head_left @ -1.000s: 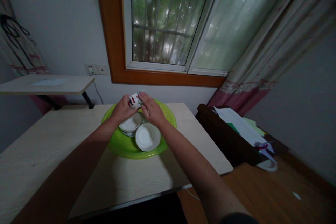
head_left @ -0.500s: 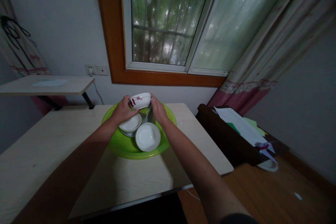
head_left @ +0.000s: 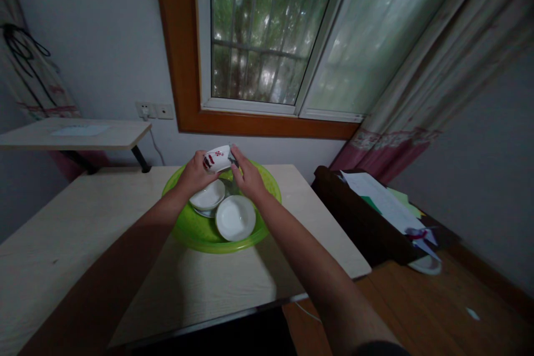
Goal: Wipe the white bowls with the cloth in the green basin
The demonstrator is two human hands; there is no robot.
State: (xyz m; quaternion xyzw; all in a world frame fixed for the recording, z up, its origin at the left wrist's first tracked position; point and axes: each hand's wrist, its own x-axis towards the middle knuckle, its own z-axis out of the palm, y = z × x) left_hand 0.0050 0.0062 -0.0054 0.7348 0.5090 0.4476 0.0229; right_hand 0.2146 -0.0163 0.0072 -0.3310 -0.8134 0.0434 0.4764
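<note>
My left hand (head_left: 197, 175) is closed around the left side of a white bowl (head_left: 217, 159) with red and black decoration, held tilted above the far part of a green basin (head_left: 196, 243). At the bowl's right edge, my right hand (head_left: 249, 178) pinches a small dark grey cloth-like piece (head_left: 234, 162) against it; the bowl's far side is hidden. Inside the basin lie a white bowl (head_left: 236, 218) at the front and another white bowl (head_left: 207, 196) at the left, which rests on a dish. Something grey between them is too unclear to name.
The basin stands on a pale wooden table (head_left: 104, 222) below a barred window (head_left: 258, 33). A raised shelf (head_left: 112, 136) is at the left. To the right, a dark brown piece of furniture (head_left: 354, 217) bears papers (head_left: 375, 189).
The decorated bowl has shifted slightly left and turned in my hands. My right hand has moved left, with its fingers now further over the bowl's right edge.
</note>
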